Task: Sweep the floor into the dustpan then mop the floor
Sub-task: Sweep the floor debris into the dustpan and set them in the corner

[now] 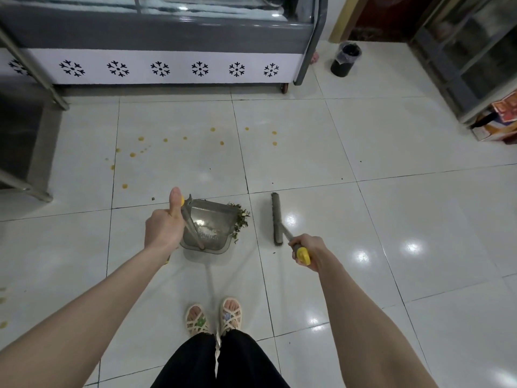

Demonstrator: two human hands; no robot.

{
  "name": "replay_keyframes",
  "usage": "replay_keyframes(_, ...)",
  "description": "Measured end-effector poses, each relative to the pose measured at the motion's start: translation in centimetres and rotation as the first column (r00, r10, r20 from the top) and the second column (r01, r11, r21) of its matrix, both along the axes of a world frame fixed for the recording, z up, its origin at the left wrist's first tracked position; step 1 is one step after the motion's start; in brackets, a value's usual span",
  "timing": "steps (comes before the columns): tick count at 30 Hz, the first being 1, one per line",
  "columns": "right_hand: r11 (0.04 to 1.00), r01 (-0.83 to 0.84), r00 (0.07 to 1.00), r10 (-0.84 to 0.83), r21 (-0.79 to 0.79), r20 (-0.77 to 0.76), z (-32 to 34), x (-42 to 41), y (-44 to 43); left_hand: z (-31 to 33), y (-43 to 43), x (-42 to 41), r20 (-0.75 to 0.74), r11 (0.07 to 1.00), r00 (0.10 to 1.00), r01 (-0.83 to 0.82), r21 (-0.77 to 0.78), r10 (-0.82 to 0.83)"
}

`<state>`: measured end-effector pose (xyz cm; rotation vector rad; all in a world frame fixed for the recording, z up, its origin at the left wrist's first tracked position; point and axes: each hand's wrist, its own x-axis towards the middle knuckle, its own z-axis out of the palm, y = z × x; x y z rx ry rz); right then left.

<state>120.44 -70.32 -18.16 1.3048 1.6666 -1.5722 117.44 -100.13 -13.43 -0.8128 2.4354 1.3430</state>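
Green leaf debris (240, 221) lies against the grey plastic dustpan (208, 228), its handle clamped in the left grip (162, 228); the grey flat broom (277, 219), clamped in the right grip (307, 250), is best drawn low toward it.

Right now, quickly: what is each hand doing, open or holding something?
Left hand: grips the handle of the dustpan, thumb up.
Right hand: grips the handle of the broom.

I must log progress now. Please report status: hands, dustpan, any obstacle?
Left hand grips dustpan handle, right hand grips broom. Leaves piled at dustpan mouth. Yellow spots beyond; nothing blocks broom.
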Motion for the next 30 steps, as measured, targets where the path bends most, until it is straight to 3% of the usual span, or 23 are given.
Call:
replay_keyframes(5, 0.998, 0.0, 0.998, -0.004, 0.063, 0.061, -1.9, 0.6, -1.0, 0.1, -1.6, 0.3, -0.008, 1.0, 1.0, -0.02, -0.018, 0.02)
replay_keyframes(14, 0.997, -0.008, 0.996, 0.014, -0.071, 0.084, -2.2, 2.1, -8.0, -0.5, -3.2, 0.2, 0.012, 1.0, 1.0, -0.009, -0.029, 0.009)
replay_keyframes(22, 0.998, 0.047, 0.997, -0.044, -0.031, 0.068, 0.3, 2.6, -6.1, -0.5, -3.9, 0.4, 0.01, 0.997, 0.998, 0.056, -0.058, -0.055)
replay_keyframes(30, 0.985, 0.171, 0.984, -0.17, -0.023, 0.054, -1.6, 2.5, -6.7, -0.9, -6.3, 1.2, -0.016, 0.998, 1.0, 0.023, -0.052, -0.024)
